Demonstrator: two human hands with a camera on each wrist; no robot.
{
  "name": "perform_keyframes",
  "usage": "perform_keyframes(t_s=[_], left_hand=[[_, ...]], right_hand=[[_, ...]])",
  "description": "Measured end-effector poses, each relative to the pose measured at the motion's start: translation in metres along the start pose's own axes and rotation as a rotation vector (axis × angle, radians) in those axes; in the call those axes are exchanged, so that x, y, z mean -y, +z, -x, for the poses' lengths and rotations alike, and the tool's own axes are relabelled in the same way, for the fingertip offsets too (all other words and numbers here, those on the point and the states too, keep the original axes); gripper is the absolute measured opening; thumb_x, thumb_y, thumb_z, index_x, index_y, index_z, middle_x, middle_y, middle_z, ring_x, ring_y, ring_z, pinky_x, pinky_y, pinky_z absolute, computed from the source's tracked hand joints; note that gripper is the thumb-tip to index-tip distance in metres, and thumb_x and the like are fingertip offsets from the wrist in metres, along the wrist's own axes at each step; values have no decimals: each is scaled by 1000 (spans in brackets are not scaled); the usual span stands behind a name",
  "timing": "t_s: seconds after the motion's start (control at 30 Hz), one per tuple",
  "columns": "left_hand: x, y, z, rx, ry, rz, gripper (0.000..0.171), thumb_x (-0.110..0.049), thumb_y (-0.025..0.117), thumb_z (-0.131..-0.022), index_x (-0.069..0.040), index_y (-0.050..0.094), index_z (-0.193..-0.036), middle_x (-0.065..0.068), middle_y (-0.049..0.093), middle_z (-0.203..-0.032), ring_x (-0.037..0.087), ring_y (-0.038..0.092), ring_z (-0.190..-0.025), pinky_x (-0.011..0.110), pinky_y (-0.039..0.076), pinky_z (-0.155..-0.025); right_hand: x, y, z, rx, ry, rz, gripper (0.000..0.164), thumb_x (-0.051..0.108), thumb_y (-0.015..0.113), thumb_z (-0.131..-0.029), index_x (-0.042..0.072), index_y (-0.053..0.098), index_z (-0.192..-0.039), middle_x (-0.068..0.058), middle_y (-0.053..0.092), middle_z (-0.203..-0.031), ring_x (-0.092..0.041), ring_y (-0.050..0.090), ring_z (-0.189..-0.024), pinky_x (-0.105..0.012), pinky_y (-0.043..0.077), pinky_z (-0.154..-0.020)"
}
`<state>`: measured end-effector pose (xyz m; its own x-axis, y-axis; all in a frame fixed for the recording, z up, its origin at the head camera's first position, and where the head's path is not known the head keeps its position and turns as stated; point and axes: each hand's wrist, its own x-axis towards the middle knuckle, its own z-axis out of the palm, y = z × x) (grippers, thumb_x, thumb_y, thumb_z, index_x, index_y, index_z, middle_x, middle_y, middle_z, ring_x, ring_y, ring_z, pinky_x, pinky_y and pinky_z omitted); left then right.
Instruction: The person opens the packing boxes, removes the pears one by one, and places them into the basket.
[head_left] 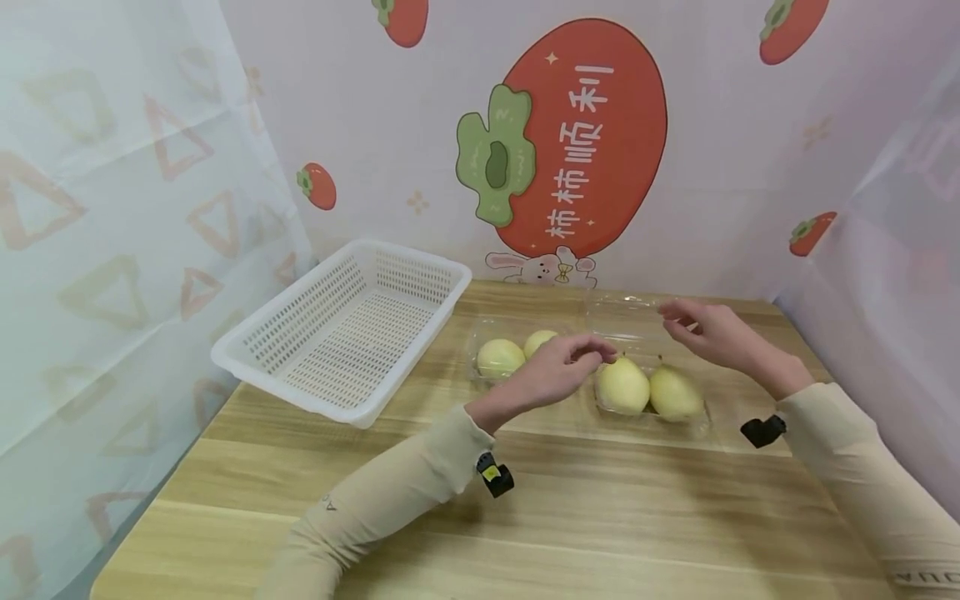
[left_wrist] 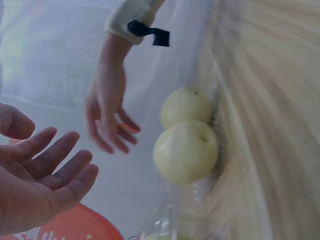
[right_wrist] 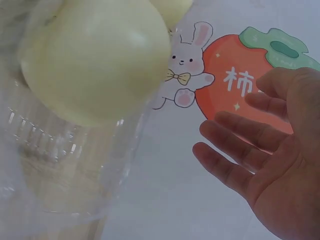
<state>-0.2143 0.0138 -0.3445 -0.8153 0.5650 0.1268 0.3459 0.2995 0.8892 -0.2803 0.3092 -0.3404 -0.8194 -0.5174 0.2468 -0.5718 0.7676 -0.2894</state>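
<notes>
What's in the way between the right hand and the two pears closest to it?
Nothing I can see: from above, only open air shows between the right hand and the two pears. The clear lid looks folded open behind them, not over them.

Printed sheets (head_left: 375,125) around a table (head_left: 600,517) form a booth.

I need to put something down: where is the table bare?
The widest bare patch of table lies between the left sleeve and right sleeve, in front of the pears. Another lies between the basket and left sleeve. It is crowded further back: pears in clear boxes, left hand and right hand near.
</notes>
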Motion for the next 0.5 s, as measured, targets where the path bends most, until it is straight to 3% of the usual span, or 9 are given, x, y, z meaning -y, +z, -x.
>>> perform_keyframes(t_s=[0.17,0.3,0.5], left_hand=[[-14,-22,8,-17,25,-22,27,-20,45,-104,-16,63,-124,-1,69,-120,8,61,-114,23,53,-90],[-23,-43,14,-68,35,-81,27,-20,46,-104,-17,62,-124,-3,69,-119,10,62,-113,26,53,-94],[-32,-75,22,-157,75,-96,26,-15,47,-103,-11,62,-123,4,69,-120,18,63,-117,32,51,-102]], right_hand=[[0,8,8,61,32,-5,31,18,54,-101,2,60,-127,-19,68,-120,-33,68,-101,-49,58,-82],[1,14,11,129,29,7,35,22,55,-101,1,59,-129,-22,65,-124,-37,66,-106,-52,56,-83],[-1,23,17,136,-4,26,30,17,59,-98,-1,62,-123,-22,67,-120,-39,66,-102,-54,55,-84]])
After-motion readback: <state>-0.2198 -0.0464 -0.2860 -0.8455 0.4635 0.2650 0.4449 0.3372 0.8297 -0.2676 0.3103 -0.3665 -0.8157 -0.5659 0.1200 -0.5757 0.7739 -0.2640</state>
